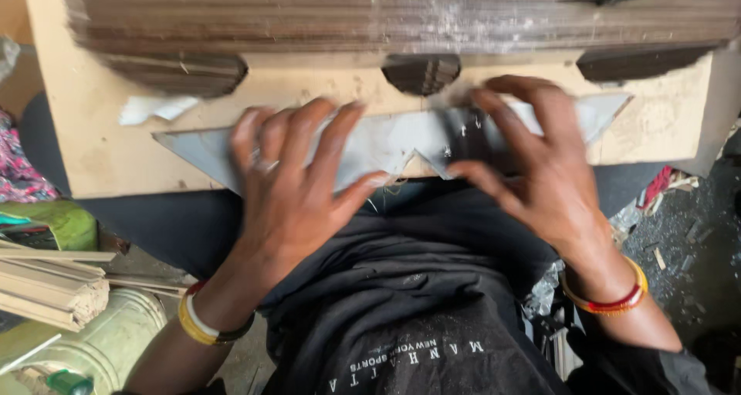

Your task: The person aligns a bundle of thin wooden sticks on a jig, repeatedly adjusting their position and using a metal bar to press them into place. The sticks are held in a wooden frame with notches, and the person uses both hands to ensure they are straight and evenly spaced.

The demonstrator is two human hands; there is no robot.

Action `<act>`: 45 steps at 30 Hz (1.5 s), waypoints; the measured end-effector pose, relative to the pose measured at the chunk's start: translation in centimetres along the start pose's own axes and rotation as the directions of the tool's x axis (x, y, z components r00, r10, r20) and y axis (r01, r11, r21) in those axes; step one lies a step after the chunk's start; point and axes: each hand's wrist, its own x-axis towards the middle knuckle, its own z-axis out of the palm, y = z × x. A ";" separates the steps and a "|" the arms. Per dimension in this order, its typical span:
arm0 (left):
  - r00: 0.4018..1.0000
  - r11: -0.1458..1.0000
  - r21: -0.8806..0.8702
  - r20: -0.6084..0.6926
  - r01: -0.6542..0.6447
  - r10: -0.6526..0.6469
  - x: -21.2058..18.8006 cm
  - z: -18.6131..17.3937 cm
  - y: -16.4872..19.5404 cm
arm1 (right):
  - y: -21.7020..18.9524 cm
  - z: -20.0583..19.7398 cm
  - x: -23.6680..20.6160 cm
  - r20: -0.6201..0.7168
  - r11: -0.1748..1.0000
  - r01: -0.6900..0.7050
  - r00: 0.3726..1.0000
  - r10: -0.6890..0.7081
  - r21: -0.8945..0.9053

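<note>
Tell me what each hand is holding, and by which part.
Neither grips anything. The left hand and right hand press flat on a grey, notched cardboard sheet, near its middle, on a tan wooden board.

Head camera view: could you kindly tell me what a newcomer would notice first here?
Both hands press flat on a grey notched sheet lying on a tan board across the lap: left hand centre-left, right hand centre-right. A stack of brown cardboard spans the top edge.

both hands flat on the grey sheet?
Yes: the left hand and right hand both press spread fingers down on the grey sheet lying on the wooden board.
</note>
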 end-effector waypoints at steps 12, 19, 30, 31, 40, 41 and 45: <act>0.978 0.974 -0.177 0.174 0.142 -0.111 2.1 0.9 1.6 | -0.6 0.9 1.5 0.129 0.992 -0.054 0.991 0.040 0.113; 0.996 0.980 0.180 0.034 -0.087 0.082 2.2 -2.6 2.1 | -2.2 0.4 0.4 -0.178 0.991 0.073 0.980 -0.092 -0.112; 0.900 0.852 0.298 0.062 -0.429 0.431 0.9 -1.1 -0.8 | 5.4 -6.8 -4.3 -0.100 0.976 -0.183 0.980 0.171 -0.119; 0.892 0.856 0.258 0.070 -0.448 0.446 1.6 -0.9 -0.7 | 6.0 -7.7 -4.2 -0.121 0.976 -0.184 0.978 0.170 -0.115; 0.930 0.863 0.346 0.126 -0.368 0.346 6.2 -3.5 1.6 | 10.5 -8.7 -1.5 -0.508 0.981 -0.171 0.855 0.099 -0.097; 0.939 0.877 0.335 0.118 -0.344 0.323 6.3 -3.5 1.7 | 10.9 -8.8 -1.4 -0.519 0.981 -0.169 0.850 0.095 -0.097; 0.938 0.854 0.389 0.119 -0.346 0.326 7.5 -2.9 2.5 | 11.7 -8.5 -2.4 -0.517 0.973 -0.185 0.851 0.090 -0.136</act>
